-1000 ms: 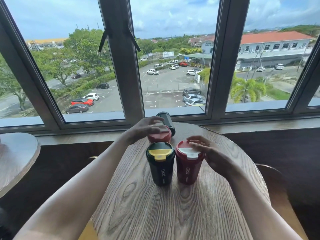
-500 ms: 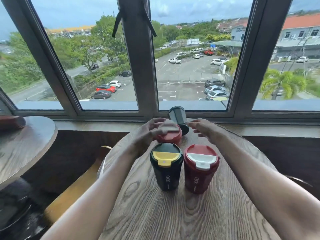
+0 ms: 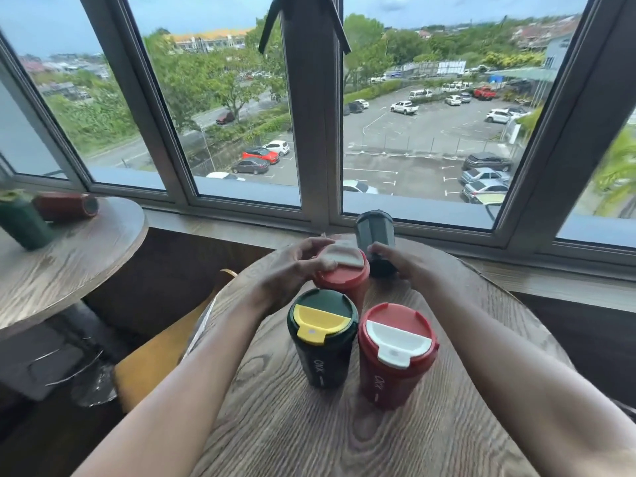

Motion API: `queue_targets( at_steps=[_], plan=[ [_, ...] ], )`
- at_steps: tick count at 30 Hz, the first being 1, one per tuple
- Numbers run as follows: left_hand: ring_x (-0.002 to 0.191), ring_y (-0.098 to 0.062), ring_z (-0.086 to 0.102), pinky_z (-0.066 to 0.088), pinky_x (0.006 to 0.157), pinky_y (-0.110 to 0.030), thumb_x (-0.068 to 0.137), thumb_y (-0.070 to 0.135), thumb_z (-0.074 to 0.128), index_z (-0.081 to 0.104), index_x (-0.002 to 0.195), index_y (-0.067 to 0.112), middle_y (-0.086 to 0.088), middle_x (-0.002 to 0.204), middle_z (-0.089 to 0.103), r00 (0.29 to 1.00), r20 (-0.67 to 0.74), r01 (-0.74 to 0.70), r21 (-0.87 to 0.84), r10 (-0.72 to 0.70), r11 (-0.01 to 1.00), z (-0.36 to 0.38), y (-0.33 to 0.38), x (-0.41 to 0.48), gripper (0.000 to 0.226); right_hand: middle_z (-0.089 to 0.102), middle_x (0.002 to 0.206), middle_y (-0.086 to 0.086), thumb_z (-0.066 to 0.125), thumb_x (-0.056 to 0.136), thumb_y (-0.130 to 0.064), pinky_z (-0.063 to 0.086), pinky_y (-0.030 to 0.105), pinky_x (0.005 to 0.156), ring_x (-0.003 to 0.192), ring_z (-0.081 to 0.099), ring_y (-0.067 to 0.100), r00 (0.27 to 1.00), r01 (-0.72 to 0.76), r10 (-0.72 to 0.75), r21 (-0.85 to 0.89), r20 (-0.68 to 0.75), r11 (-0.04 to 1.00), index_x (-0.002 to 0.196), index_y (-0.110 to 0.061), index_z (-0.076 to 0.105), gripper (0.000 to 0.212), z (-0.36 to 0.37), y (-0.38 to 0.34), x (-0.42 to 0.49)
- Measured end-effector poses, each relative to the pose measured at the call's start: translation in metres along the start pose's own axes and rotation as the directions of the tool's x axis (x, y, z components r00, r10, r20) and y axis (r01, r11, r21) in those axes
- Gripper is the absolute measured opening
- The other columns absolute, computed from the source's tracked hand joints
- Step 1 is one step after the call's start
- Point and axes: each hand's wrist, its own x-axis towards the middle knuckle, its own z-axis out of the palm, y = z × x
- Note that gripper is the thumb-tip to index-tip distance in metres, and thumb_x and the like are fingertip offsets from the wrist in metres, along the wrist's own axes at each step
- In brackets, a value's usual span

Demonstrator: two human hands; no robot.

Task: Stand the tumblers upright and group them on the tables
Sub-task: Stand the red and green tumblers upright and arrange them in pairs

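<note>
Round wooden surface (image 3: 282, 435), near the window — four tumblers.

1. Dark green tumbler (image 3: 322, 339), yellow flip lid, upright. White lettering down the side reads "OKK".
2. Red tumbler (image 3: 395, 356), white flip lid, upright, just beside item 1 on its right; the two appear to touch or nearly so. Same "OKK" lettering.
3. Second red tumbler (image 3: 344, 273), pale lid, upright, directly behind items 1 and 2. No writing legible. Left hand (image 3: 292, 266) wraps it at the lid — grip closed around the rim, fingers over the far side.
4. Dark grey tumbler (image 3: 375, 235), lying tipped over at the far edge of the surface by the window sill, base toward the glass. Right hand (image 3: 402, 263) is on its near end; whether that grip has closed on it cannot be told.

Second round surface (image 3: 69, 256), well apart to the left — a green tumbler (image 3: 20, 218) standing, slightly blurred, and a red-brown tumbler (image 3: 65, 205) lying on its side beside it, close to the far rim. No labels readable.

Open room: bare wood in front of items 1 and 2 and to the right of item 2. A yellow chair (image 3: 155, 359) sits between the two surfaces.
</note>
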Motion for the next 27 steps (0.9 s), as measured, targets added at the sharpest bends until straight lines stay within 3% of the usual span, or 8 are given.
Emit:
queue_targets(
  at_steps=[2,5,8,16,20,23,25,27],
  plan=[
    [0.104,-0.023,0.063,0.054,0.074,-0.023,0.075,0.016,0.070,0.057,0.126,0.015,-0.013,0.124,0.064,1.000,0.002,0.005,-0.010,-0.005,1.000,0.000,0.000,0.000,0.053,0.063,0.100,0.007,0.067,0.087,-0.034,0.045,0.020,0.066,0.079,0.059,0.014,0.998,0.052,-0.054,0.110,0.021,0.993,0.106,-0.010,0.059,0.032,-0.001,0.013,-0.012],
    [0.111,-0.028,0.063,0.049,0.097,-0.040,0.074,0.016,0.072,0.060,0.122,0.018,-0.013,0.125,0.066,1.000,0.008,0.019,-0.042,-0.019,0.999,0.000,0.000,0.001,0.049,0.070,0.105,0.011,0.078,0.078,-0.024,0.053,0.035,0.093,0.098,0.067,0.024,0.974,0.226,-0.218,0.170,-0.063,0.959,0.100,-0.014,0.062,0.029,-0.007,0.038,-0.027],
    [0.117,-0.032,0.062,0.047,0.102,-0.043,0.075,0.016,0.073,0.061,0.123,0.018,-0.012,0.124,0.067,1.000,0.010,0.018,-0.040,-0.017,0.999,0.000,-0.002,0.002,0.050,0.067,0.118,0.012,0.083,0.069,-0.023,0.054,0.035,0.091,0.106,0.065,0.025,0.947,0.321,-0.312,0.153,-0.077,0.935,0.125,-0.008,0.054,0.065,-0.017,0.058,-0.047],
    [0.119,-0.035,0.060,0.049,0.103,-0.048,0.073,0.019,0.077,0.060,0.126,0.020,-0.014,0.127,0.064,0.999,0.028,0.031,-0.056,-0.029,0.998,-0.003,-0.004,0.001,0.056,0.054,0.126,0.011,0.074,0.081,-0.003,0.054,0.014,0.072,0.101,0.059,0.007,0.901,0.424,-0.424,-0.019,-0.092,0.906,0.137,-0.003,0.036,0.067,-0.018,0.089,-0.084],
    [0.118,-0.038,0.061,0.047,0.104,-0.053,0.077,0.014,0.075,0.060,0.125,0.016,-0.018,0.126,0.063,0.999,0.037,0.029,-0.074,-0.026,0.997,-0.002,-0.003,0.000,0.051,0.050,0.115,0.011,0.061,0.074,-0.030,0.052,0.011,0.069,0.090,0.054,0.004,0.895,0.434,-0.431,-0.003,-0.117,0.901,0.133,0.004,0.033,0.073,-0.007,0.083,-0.099],
    [0.116,-0.039,0.062,0.047,0.104,-0.054,0.077,0.013,0.075,0.061,0.124,0.016,-0.018,0.125,0.065,0.999,0.035,0.027,-0.077,-0.024,0.997,-0.003,-0.003,0.001,0.050,0.050,0.123,0.012,0.065,0.068,-0.046,0.053,0.019,0.080,0.102,0.059,0.014,0.929,0.369,-0.369,0.045,-0.007,0.928,0.133,-0.001,0.033,0.086,-0.014,0.086,-0.100],
    [0.117,-0.039,0.062,0.047,0.104,-0.052,0.077,0.013,0.075,0.061,0.124,0.016,-0.017,0.124,0.065,0.999,0.031,0.029,-0.073,-0.027,0.997,-0.003,-0.003,0.001,0.049,0.046,0.138,0.013,0.071,0.081,-0.021,0.049,0.032,0.096,0.125,0.052,0.026,0.950,0.295,-0.299,0.056,0.086,0.954,0.138,-0.010,0.034,0.069,-0.031,0.086,-0.097],
    [0.116,-0.038,0.062,0.048,0.104,-0.051,0.075,0.015,0.076,0.061,0.124,0.017,-0.016,0.123,0.065,0.999,0.035,0.034,-0.072,-0.031,0.997,-0.003,-0.003,0.001,0.051,0.046,0.143,0.010,0.057,0.087,0.007,0.041,0.037,0.104,0.136,0.041,0.027,0.958,0.282,-0.287,0.151,0.015,0.947,0.136,-0.014,0.042,0.055,-0.048,0.079,-0.097]
  ],
)
